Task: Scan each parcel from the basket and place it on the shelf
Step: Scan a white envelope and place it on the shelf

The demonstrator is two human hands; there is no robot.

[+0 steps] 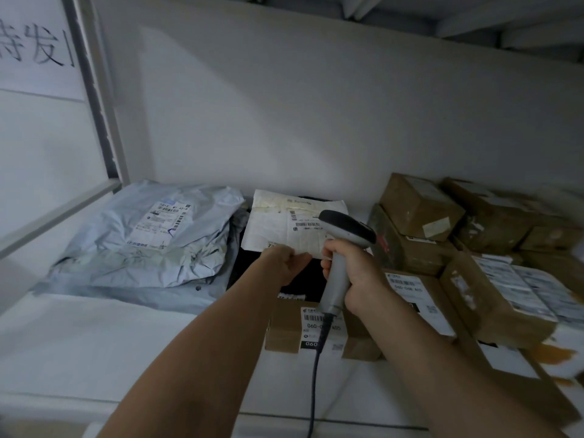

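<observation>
- Parcel (246, 267): black bag with a white label sheet (278, 222) on top. It lies on the shelf (94, 343), directly ahead of both hands.
- Left hand (286, 263) pinches the sheet's near edge. My read: it is holding the sheet flat so the barcodes face up.
- Right hand (354, 276) is wrapped round the scanner (344, 232) handle. The head sits over the sheet's right side, nose aimed at the barcodes. I can't tell whether the trigger is pressed.
- Cable (316, 374) drops from the handle back toward me, between the forearms.
- Under the right wrist: cardboard box (284, 330), label up.
- Right of the right hand: stacked brown boxes (420, 210), labels up, probably so they stay readable.
- Left of the left hand: crumpled grey mailer (148, 238), label up, against the parcel's left side.
- Basket not in view.
</observation>
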